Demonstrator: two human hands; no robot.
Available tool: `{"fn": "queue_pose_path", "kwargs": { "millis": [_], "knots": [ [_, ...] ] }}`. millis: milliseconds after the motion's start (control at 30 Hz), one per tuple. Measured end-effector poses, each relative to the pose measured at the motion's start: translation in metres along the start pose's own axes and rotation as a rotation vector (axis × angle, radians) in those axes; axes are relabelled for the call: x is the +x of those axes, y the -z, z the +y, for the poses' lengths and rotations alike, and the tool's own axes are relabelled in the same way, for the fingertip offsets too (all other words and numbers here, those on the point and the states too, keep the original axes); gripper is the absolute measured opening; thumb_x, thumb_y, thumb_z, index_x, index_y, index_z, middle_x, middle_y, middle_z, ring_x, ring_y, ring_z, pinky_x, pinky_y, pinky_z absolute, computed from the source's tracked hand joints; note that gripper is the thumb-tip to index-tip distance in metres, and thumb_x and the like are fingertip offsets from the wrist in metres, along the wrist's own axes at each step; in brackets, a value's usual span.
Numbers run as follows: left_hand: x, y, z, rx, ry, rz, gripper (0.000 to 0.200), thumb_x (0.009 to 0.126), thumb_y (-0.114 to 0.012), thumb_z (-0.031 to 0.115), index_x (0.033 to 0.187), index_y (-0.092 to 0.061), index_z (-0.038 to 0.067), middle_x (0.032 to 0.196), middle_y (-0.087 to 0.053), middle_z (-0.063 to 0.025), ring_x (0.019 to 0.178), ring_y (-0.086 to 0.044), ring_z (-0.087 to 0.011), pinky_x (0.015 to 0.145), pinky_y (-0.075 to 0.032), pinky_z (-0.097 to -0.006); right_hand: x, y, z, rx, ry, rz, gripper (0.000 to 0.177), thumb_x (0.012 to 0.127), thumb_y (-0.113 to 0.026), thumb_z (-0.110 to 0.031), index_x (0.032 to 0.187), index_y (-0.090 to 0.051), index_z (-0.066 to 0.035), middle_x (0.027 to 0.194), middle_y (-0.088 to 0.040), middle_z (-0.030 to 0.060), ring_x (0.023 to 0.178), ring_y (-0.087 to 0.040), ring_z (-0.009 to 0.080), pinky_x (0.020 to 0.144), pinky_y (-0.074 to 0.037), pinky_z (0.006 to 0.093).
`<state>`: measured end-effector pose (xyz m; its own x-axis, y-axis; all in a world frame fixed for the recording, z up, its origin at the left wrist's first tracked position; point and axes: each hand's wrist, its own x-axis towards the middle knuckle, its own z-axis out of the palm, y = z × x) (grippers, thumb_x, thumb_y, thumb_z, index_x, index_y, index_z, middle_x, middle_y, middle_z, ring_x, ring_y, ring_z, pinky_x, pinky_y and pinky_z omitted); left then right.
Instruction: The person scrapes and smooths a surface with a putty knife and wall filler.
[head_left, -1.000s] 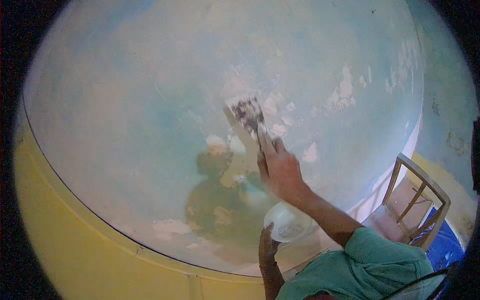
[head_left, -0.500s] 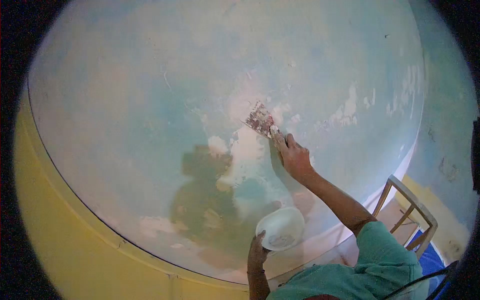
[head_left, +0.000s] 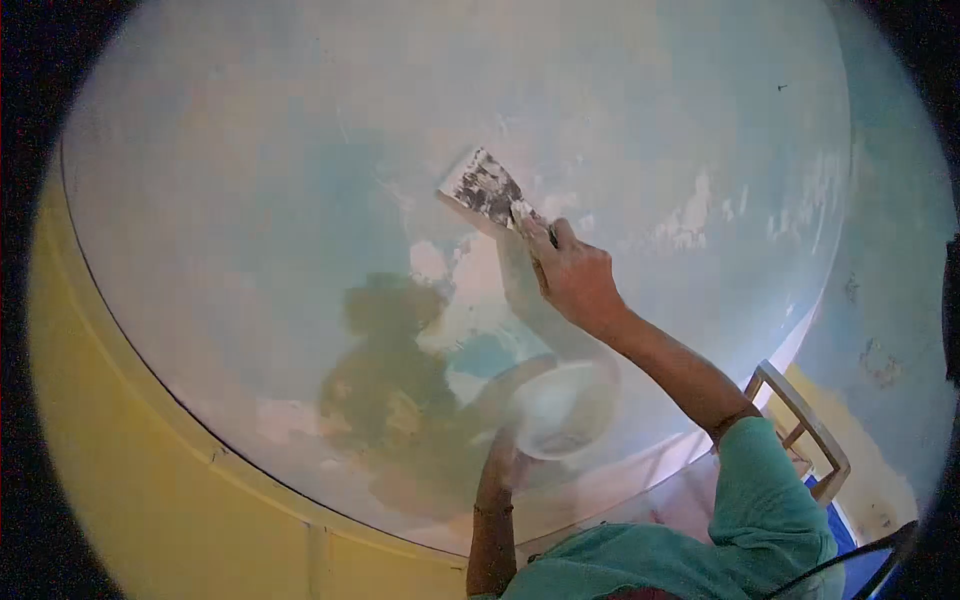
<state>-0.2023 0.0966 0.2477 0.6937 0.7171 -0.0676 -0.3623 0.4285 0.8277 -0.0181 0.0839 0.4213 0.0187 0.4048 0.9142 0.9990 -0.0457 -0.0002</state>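
My right hand point(head_left: 575, 275) is closed around the handle of a putty knife point(head_left: 482, 188). Its wide blade, splotched with dark and white residue, lies at or very near the pale blue-white wall point(head_left: 250, 200); contact is hard to judge. Lower down, my left hand point(head_left: 506, 458) grips a white bowl point(head_left: 572, 405) by its side. Motion smears the bowl and these fingers, and some whitish material seems to sit inside. Whitish patches of filler point(head_left: 480, 285) spread over the wall below the blade.
A yellow band point(head_left: 130, 430) borders the wall at lower left. At lower right stands a wooden frame point(head_left: 815, 420), like a chair or ladder part, beside something blue point(head_left: 865, 575). A dark cable point(head_left: 850, 557) crosses near my sleeve. My shadow falls on the wall.
The putty knife has moved up and left along the wall with my right hand. My left hand and the bowl have risen slightly. The view has shifted a little.
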Motion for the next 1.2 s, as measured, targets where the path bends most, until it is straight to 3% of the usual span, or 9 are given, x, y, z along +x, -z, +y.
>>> {"fn": "queue_pose_path", "kwargs": {
  "millis": [167,267,367,467,600,767,867,967,1200],
  "knots": [
    [-0.003,-0.027,0.025,0.068,-0.072,-0.089,0.060,0.085,-0.042,0.041,0.125,-0.027,0.000,0.121,-0.040,-0.0174,0.109,-0.043,-0.0281,0.091,-0.037,-0.0404,0.003,0.008,0.001,-0.183,0.011,-0.086,0.048,0.070,-0.051,-0.007,0.117,-0.042,-0.009,0.078,-0.047,0.0104,0.055,-0.056,0.0235,0.042,-0.045,0.0343],
    [0.013,0.014,0.001,0.376,-0.182,-0.100,0.059,0.085,-0.041,0.042,0.126,-0.026,0.000,0.122,-0.040,-0.0174,0.109,-0.043,-0.0286,0.091,-0.037,-0.0416,-0.013,0.001,0.019,-0.183,-0.028,-0.114,0.049,0.069,-0.053,-0.007,0.117,-0.042,-0.009,0.078,-0.048,0.0107,0.054,-0.056,0.0241,0.042,-0.045,0.0344],
    [0.000,0.012,-0.005,0.058,-0.101,-0.107,0.059,0.085,-0.040,0.042,0.126,-0.027,0.001,0.123,-0.039,-0.0175,0.109,-0.044,-0.0286,0.091,-0.038,-0.0418,-0.032,0.005,0.039,-0.189,0.004,-0.095,0.051,0.068,-0.054,-0.007,0.118,-0.043,-0.010,0.078,-0.048,0.0110,0.052,-0.055,0.0244,0.042,-0.045,0.0343],
    [0.001,0.033,-0.014,0.230,-0.077,-0.164,0.059,0.085,-0.040,0.042,0.126,-0.027,0.001,0.122,-0.039,-0.0177,0.109,-0.044,-0.0288,0.091,-0.038,-0.0418,-0.033,0.018,0.041,-0.101,-0.010,-0.167,0.051,0.067,-0.056,-0.007,0.117,-0.044,-0.012,0.079,-0.048,0.0114,0.053,-0.055,0.0248,0.042,-0.045,0.0342],
    [-0.010,0.002,-0.009,0.031,-0.012,-0.069,0.061,0.084,-0.040,0.045,0.126,-0.027,0.002,0.122,-0.040,-0.0171,0.108,-0.044,-0.0291,0.089,-0.039,-0.0426,-0.028,0.030,0.030,-0.023,0.034,-0.069,0.047,0.069,-0.056,-0.008,0.115,-0.046,-0.012,0.080,-0.048,0.0113,0.055,-0.055,0.0256,0.044,-0.045,0.0347],
    [0.004,0.005,-0.011,-0.028,0.023,-0.069,0.064,0.083,-0.040,0.049,0.125,-0.028,0.002,0.121,-0.041,-0.0163,0.106,-0.046,-0.0282,0.087,-0.041,-0.0422,0.013,0.010,0.022,-0.048,0.019,-0.017,0.041,0.071,-0.056,-0.009,0.111,-0.048,-0.012,0.081,-0.049,0.0103,0.058,-0.056,0.0262,0.047,-0.047,0.0354],
    [0.003,0.004,-0.015,-0.002,0.008,-0.110,0.065,0.083,-0.039,0.050,0.125,-0.028,0.001,0.120,-0.043,-0.0168,0.104,-0.048,-0.0280,0.085,-0.043,-0.0414,0.003,-0.024,0.032,-0.042,0.018,0.030,0.040,0.070,-0.056,-0.008,0.109,-0.048,-0.012,0.080,-0.048,0.0096,0.058,-0.056,0.0261,0.046,-0.046,0.0360],
    [-0.011,-0.012,0.002,0.123,-0.017,-0.022,0.066,0.083,-0.038,0.051,0.125,-0.028,0.001,0.117,-0.045,-0.0167,0.101,-0.050,-0.0280,0.084,-0.043,-0.0409,-0.006,-0.041,0.036,-0.030,0.037,0.090,0.039,0.069,-0.055,-0.008,0.108,-0.048,-0.011,0.080,-0.047,0.0096,0.058,-0.056,0.0260,0.046,-0.046,0.0366],
    [-0.008,-0.020,0.062,0.124,0.003,0.031,0.069,0.082,-0.039,0.052,0.126,-0.028,0.001,0.119,-0.044,-0.0172,0.103,-0.049,-0.0295,0.084,-0.042,-0.0421,-0.001,-0.025,0.034,-0.068,-0.022,-0.184,0.046,0.070,-0.054,-0.008,0.115,-0.045,-0.011,0.078,-0.048,0.0115,0.054,-0.054,0.0251,0.043,-0.045,0.0356]
  ]
}}
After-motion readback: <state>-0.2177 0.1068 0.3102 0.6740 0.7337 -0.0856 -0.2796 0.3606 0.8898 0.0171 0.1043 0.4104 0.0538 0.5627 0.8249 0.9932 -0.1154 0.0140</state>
